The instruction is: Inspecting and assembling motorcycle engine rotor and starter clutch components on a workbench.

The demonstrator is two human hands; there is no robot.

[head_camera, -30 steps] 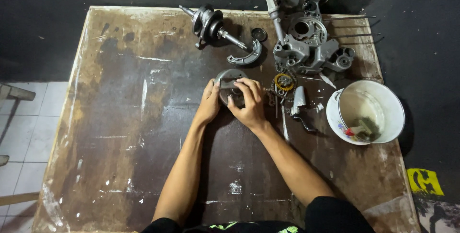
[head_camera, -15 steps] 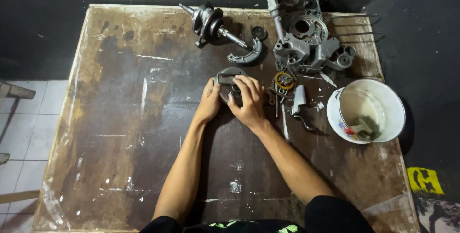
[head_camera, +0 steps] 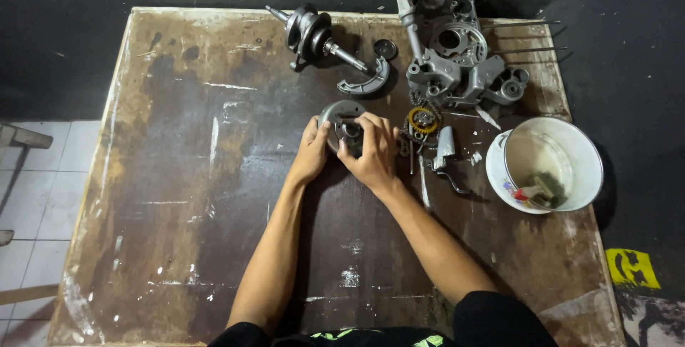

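A round grey metal disc part [head_camera: 341,116] lies on the worn brown table [head_camera: 178,176] near its middle. My left hand [head_camera: 312,153] grips its left edge. My right hand [head_camera: 371,149] covers its right side, with fingers curled over the centre hub. Both hands hide the disc's lower half.
A crankshaft [head_camera: 310,33] and a curved brake shoe [head_camera: 365,82] lie at the back. A grey engine case [head_camera: 457,58] stands at the back right, with a small gear and chain [head_camera: 422,120] and a metal lever [head_camera: 444,149] beside my right hand. A white bucket [head_camera: 553,165] sits at the right edge.
My hands have shifted slightly on the disc, the right fingers moving over its centre. The disc stays in the same place on the table.
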